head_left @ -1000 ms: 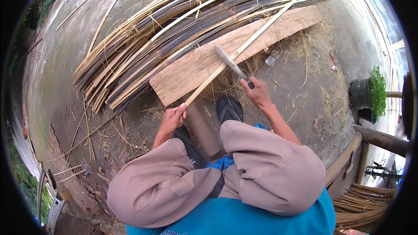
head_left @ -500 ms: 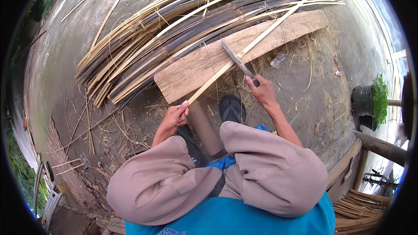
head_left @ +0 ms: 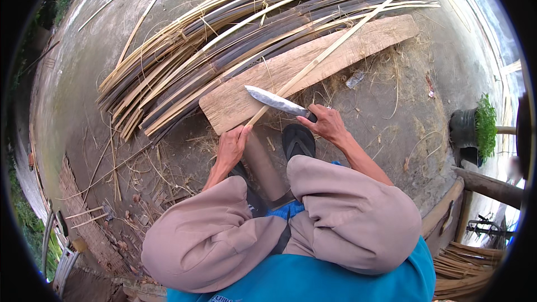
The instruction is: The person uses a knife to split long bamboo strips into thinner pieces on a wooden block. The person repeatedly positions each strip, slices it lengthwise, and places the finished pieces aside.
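My left hand [head_left: 231, 146] is closed on the near end of a long, thin bamboo strip [head_left: 316, 61]. The strip runs away to the upper right, across a wooden board [head_left: 369, 40] and over the bamboo pile. In my right hand [head_left: 329, 123] is a knife [head_left: 274, 100], held by its dark handle. Its broad blade points left and lies across the strip near my left hand, over the board's near side; whether the edge touches the strip I cannot tell.
Beyond the board lies a large pile of split bamboo strips [head_left: 224, 45]. Thin shavings [head_left: 162, 165] litter the ground. A sandalled foot [head_left: 298, 141] is just below the board. At the right stand a potted plant [head_left: 485, 128] and a wooden rail [head_left: 489, 187]; more strips [head_left: 461, 271] lie lower right.
The knife has moved down the strip toward my left hand, and its blade has turned from steeply slanted to nearly level. My right hand has shifted slightly left and nearer.
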The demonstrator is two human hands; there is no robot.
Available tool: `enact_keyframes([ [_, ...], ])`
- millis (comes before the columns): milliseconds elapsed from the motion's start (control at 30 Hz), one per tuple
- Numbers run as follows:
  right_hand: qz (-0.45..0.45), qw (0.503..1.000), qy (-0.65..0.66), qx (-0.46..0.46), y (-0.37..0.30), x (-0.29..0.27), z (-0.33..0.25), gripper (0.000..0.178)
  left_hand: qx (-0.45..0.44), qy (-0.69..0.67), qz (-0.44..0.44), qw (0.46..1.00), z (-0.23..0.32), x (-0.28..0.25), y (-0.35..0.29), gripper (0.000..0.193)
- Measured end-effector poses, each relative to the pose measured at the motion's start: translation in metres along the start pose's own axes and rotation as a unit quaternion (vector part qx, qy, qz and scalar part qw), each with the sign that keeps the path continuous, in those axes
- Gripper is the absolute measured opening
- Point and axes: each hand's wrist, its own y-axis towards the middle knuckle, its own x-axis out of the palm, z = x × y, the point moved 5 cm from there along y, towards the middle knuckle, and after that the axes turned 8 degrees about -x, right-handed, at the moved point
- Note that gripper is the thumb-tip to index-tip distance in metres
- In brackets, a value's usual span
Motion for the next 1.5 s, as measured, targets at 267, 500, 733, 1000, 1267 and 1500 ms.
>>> enact_keyframes([
  [267, 0.073, 0.987, 0.062, 0.126, -0.01, -0.006, 0.027, 0.056, -0.066, -0.024, -0.058, 0.996, -0.012, 0.009, -0.003, 0.055],
  [500, 0.043, 0.999, 0.022, -0.017, -0.01, 0.012, -0.029, 0.06, -0.044, -0.021, -0.031, 0.998, -0.016, 0.006, -0.004, 0.059],
  [733, 0.185, 0.945, -0.025, 0.267, 0.002, -0.078, 0.118, 0.065, -0.046, -0.053, -0.063, 0.996, -0.013, -0.004, 0.0, 0.056],
  [1000, 0.03, 0.999, -0.018, -0.032, 0.016, -0.014, 0.031, 0.058, -0.161, -0.101, -0.189, 0.963, -0.044, -0.051, -0.032, 0.053],
  [1267, 0.272, 0.892, 0.108, 0.345, 0.012, -0.11, 0.185, 0.072, -0.256, -0.154, -0.219, 0.929, -0.087, -0.081, -0.095, 0.052],
  [1500, 0.131, 0.915, 0.276, 0.265, -0.01, -0.026, 0.042, 0.056, -0.218, 0.085, -0.305, 0.923, -0.004, -0.136, -0.017, 0.075],
])
